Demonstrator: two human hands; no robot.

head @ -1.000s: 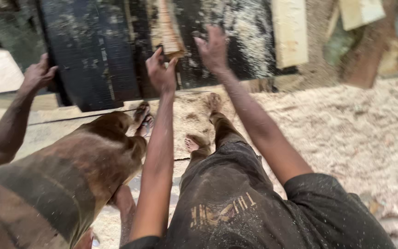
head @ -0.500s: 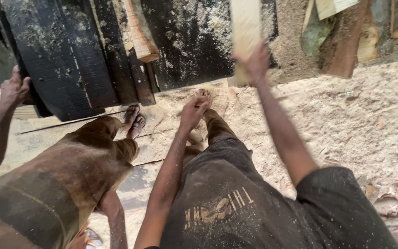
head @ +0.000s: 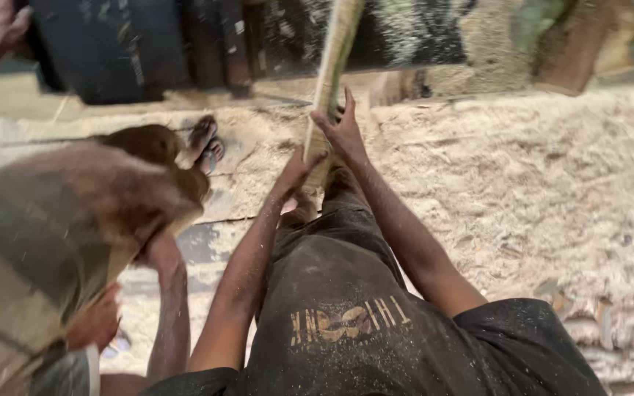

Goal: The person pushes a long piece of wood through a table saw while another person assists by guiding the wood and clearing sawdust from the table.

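Sawdust-coated, my left hand [head: 296,167] and right hand [head: 343,128] are closing their fingers around the pale wooden slat [head: 329,81], gripping its near end; beyond, its far end is lying against the dark machine [head: 133,51], not yet drawn clear.

Head view, steeply downward, close

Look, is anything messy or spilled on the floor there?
Yes. Pale sawdust lies thick over the ground, and flecks dust the dark shirt. The left hand and right hand hold a thin wood strip above it.
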